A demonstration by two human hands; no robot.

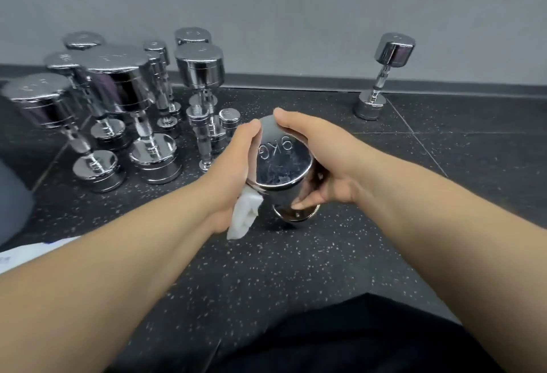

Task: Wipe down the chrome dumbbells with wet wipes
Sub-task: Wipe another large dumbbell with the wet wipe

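One marking can be read: "9KG", in large outlined characters on the flat round top of the chrome dumbbell gripped by the left hand and the right hand. From the camera it appears upside down, with the 9 to the right and the G to the left. The tops of the other dumbbells grouped at the left carry faint marks, too blurred to read, and so does the single dumbbell standing by the wall. A white sheet at the lower left edge shows small bluish print, also unreadable.
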